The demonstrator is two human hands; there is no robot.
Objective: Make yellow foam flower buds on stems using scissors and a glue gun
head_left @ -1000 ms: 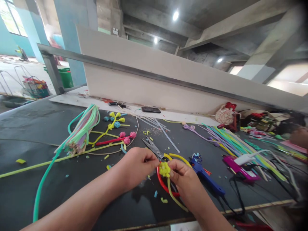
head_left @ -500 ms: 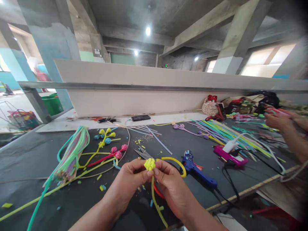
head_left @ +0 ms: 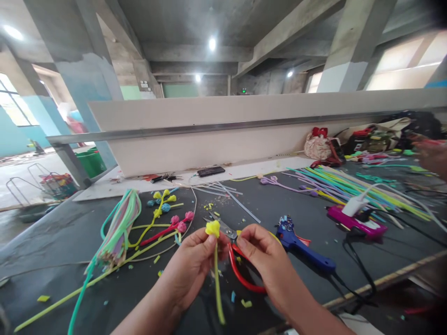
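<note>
A yellow flower head (head_left: 213, 228) on a yellow-green stem (head_left: 218, 288) is pinched between the thumb and fingers of my left hand (head_left: 195, 260). The stem hangs down over the dark table. My right hand (head_left: 261, 251) is apart from the flower, to its right, with fingers curled and thumb near the index finger; what they hold, if anything, is hidden. Scissors with red and yellow handles (head_left: 244, 279) lie between and partly behind my hands, blades pointing up-left.
A blue glue gun (head_left: 307, 249) lies right of my hands, near a magenta power strip (head_left: 356, 223). Colored stems (head_left: 349, 190) spread behind it. On the left are a bundle of stems (head_left: 120, 228) and red buds (head_left: 181, 223). Another person's hand (head_left: 433, 153) is far right.
My right hand has let go of the yellow flower and moved right, while my left hand still holds it. The scissors' red handle shows more. The whole view has shifted somewhat.
</note>
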